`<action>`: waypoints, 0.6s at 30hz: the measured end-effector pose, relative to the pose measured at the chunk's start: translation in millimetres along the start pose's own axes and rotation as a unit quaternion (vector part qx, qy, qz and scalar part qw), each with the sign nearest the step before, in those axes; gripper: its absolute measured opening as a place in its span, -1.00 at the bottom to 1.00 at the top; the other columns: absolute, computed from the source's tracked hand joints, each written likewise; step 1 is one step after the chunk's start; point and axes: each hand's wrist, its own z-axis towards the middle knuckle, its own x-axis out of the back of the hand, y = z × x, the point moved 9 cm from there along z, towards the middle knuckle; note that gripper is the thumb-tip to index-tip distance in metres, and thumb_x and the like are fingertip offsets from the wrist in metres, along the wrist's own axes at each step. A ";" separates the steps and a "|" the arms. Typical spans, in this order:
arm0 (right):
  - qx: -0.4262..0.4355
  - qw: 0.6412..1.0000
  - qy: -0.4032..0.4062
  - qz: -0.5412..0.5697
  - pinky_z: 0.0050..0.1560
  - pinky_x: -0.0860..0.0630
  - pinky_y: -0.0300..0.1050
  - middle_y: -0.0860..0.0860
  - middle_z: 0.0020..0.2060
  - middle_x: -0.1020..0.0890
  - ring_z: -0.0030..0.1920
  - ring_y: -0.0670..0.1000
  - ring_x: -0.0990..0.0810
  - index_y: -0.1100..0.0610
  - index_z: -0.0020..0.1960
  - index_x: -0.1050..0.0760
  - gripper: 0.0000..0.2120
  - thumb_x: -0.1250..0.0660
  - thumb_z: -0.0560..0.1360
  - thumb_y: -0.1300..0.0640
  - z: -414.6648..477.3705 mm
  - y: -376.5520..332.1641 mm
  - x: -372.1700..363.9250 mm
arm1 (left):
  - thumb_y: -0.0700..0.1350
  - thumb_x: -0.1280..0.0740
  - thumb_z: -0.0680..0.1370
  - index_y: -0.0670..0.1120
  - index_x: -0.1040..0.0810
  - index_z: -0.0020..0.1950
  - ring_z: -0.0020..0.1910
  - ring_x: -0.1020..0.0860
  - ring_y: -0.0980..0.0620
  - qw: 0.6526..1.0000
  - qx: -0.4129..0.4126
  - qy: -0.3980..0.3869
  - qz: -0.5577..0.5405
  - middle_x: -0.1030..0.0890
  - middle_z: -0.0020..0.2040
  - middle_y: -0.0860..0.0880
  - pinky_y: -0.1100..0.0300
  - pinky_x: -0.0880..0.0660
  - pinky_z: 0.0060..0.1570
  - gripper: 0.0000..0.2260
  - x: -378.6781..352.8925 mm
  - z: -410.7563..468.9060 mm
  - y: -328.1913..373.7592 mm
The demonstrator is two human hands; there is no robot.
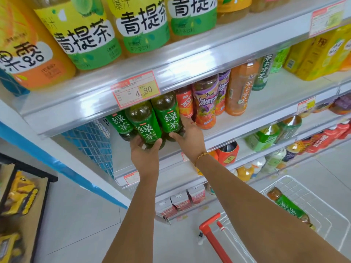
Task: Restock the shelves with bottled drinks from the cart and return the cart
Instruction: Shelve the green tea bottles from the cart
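Green-labelled tea bottles (146, 128), seemingly full

The middle shelf (275, 96) carries green tea bottles (168, 114) at its left end, with purple bottles (206, 103) and an orange bottle (240, 88) standing farther right.

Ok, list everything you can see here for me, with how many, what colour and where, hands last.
green tea bottles: three, green labels, second shelf, left end
green grape tea bottles: three, yellow-green labels, top shelf
iced tea bottles: at least three, red, purple, beside green tea
price tag: one, red and yellow, top shelf edge
shopping cart: one, white wire, red handle, floor lower right
loose green tea bottle: one, green label, lying in cart
toy trucks: two, yellow, boxed, far left
left hand: grips middle green tea bottle
right hand: holds right green tea bottle; gold bracelet
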 end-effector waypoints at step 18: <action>-0.378 0.914 -0.037 -0.143 -0.28 -0.37 -0.20 0.07 -0.17 -0.61 -0.16 0.11 -0.57 0.15 -0.10 -0.53 -0.92 -0.33 0.47 0.13 -211.7 342.8 175.9 | -0.15 -0.35 0.51 -0.17 -0.58 0.04 -0.01 -0.61 -0.04 0.866 -0.028 -0.416 0.277 -0.66 -0.03 -0.10 0.22 -0.43 -0.01 -0.85 -216.6 -223.7 -161.2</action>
